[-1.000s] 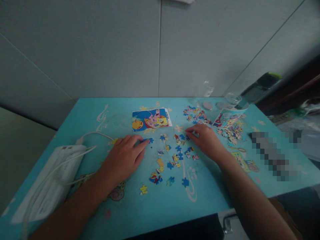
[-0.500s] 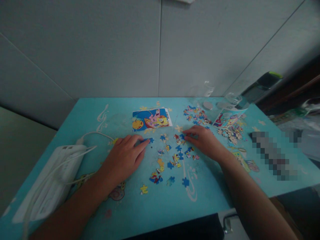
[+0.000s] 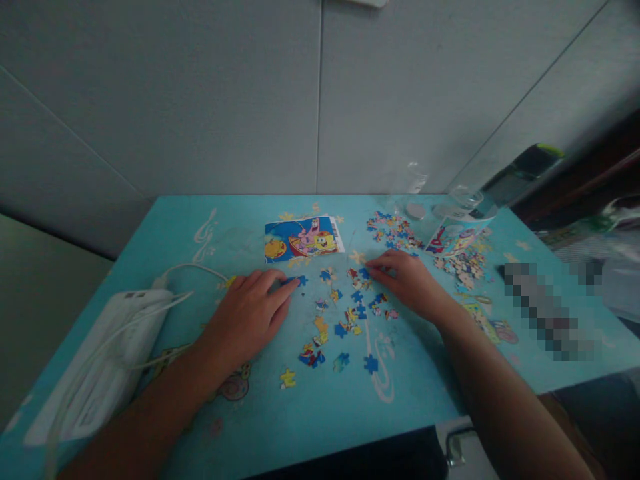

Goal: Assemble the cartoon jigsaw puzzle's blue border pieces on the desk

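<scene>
Small cartoon jigsaw pieces (image 3: pixel 345 313) lie scattered on a turquoise printed table (image 3: pixel 320 400). My left hand (image 3: pixel 247 317) rests flat on the table, fingers stretched out, its fingertips touching a blue piece (image 3: pixel 299 281). My right hand (image 3: pixel 410 281) lies palm down to the right of the scatter, fingers pressed on pieces near a blue one (image 3: pixel 365 273). A printed reference picture (image 3: pixel 303 238) lies beyond the pieces.
A second heap of pieces (image 3: pixel 463 263) and a tipped clear jar with a cartoon label (image 3: pixel 457 230) lie at the back right, with a round lid (image 3: pixel 415 211). A white power strip with cables (image 3: pixel 107 353) occupies the left. A dark bottle (image 3: pixel 530 167) leans at the far right.
My right hand has slid a little to the left, onto the pieces near the middle. My left hand has stayed where it was.
</scene>
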{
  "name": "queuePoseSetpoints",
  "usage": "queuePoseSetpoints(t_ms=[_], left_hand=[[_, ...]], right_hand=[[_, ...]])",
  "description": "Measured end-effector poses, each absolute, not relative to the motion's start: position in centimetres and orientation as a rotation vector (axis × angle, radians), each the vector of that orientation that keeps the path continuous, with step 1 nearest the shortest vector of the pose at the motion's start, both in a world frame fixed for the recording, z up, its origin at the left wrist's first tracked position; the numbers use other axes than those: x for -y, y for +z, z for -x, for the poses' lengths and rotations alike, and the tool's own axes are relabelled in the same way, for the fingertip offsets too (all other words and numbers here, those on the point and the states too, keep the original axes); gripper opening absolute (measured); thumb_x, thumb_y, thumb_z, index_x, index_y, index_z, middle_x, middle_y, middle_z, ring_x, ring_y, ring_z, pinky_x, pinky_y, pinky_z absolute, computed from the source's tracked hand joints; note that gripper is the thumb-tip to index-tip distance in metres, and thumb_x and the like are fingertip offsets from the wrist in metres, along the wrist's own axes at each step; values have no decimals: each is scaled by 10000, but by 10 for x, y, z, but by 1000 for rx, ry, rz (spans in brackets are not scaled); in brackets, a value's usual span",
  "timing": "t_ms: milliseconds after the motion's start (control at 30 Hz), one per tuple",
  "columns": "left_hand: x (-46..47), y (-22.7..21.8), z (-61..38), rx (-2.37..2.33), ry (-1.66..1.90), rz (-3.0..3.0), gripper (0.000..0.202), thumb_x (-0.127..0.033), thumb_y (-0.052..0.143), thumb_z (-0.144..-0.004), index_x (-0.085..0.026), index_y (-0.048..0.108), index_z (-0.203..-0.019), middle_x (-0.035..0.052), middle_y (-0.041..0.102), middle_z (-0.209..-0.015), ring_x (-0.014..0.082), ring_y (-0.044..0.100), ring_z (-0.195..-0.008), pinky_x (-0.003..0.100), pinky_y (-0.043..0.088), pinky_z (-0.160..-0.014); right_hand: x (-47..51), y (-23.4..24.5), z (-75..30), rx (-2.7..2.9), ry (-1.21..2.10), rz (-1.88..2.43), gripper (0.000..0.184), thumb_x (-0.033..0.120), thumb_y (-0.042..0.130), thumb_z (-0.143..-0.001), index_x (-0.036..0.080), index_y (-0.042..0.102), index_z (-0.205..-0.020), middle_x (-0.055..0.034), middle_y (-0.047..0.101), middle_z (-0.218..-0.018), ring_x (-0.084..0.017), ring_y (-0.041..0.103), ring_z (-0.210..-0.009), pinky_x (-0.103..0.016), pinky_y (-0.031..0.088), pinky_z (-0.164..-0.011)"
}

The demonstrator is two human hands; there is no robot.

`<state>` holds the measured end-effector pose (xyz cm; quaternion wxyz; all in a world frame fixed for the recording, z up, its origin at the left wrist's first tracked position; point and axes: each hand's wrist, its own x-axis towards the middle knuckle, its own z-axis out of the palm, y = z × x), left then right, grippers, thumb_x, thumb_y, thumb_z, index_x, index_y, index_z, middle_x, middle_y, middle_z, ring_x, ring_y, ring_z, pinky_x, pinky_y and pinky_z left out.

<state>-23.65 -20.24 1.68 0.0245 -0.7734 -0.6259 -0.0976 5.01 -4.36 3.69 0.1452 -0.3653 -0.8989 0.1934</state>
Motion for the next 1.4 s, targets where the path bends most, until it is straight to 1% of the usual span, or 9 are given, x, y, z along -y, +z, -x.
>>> queuePoseSetpoints(t_ms=[233,367,533,667,867,1000,1133,1267,1400], left_hand=[[203,17,236,1929,-312,2386,365,-249,506,-973,-250,601,-1325,96,586,-1227,290,562,-1090,454,456,-848],[203,16,237,1916,-306,2380,362,-251,505,-975,-252,598,-1324,95,587,-1237,286,557,-1085,449,455,-844],[203,16,237,1922,-291,2383,361,-251,513,-972,-246,596,-1324,89,583,-1230,286,555,-1080,458,450,-849],[203,17,236,1931,-318,2385,354,-250,509,-977,-252,596,-1320,87,586,-1222,282,553,-1084,443,448,-842],[203,16,236,1928,-308,2393,355,-251,506,-979,-244,589,-1324,87,585,-1217,277,555,-1076,451,451,-854],[203,16,236,1930,-312,2389,350,-252,506,-980,-242,595,-1319,88,588,-1217,283,554,-1084,457,453,-851],[203,18,236,1940,-335,2399,348,-241,511,-975,-241,604,-1310,86,593,-1205,279,561,-1075,459,457,-850],[203,18,235,1949,-375,2401,345,-230,512,-971,-248,616,-1299,87,601,-1188,275,564,-1053,452,463,-828],[203,17,235,1952,-377,2393,344,-228,518,-970,-259,616,-1299,84,600,-1192,273,563,-1052,455,461,-841]], right_hand=[[47,42,-51,2588,657,1055,222,260,603,-945,231,749,-1110,-64,731,-1009,-214,671,-896,-331,499,-840],[52,47,-50,2577,756,1042,191,260,629,-926,236,757,-1066,-54,729,-1018,-202,663,-903,-320,492,-830],[57,55,-52,2612,1096,1018,111,273,658,-893,234,749,-943,-11,728,-888,-160,650,-778,-279,490,-728],[61,57,-55,2717,1298,920,162,278,701,-851,244,740,-1004,-12,716,-929,-168,647,-820,-280,493,-743],[66,52,-55,2805,1192,870,254,267,724,-840,274,706,-1093,-9,665,-957,-166,618,-839,-280,465,-767],[68,51,-54,2826,1152,890,235,259,718,-844,268,704,-1078,-11,656,-952,-165,606,-834,-280,454,-765],[69,52,-54,2855,1116,872,143,257,705,-853,256,712,-996,-17,661,-962,-175,603,-865,-288,450,-787],[69,52,-54,2840,1099,908,274,288,726,-846,282,676,-1116,-19,649,-1007,-180,600,-881,-296,455,-801],[68,51,-55,2856,1092,874,208,290,717,-856,282,686,-1062,-18,648,-1023,-181,600,-906,-298,454,-812]])
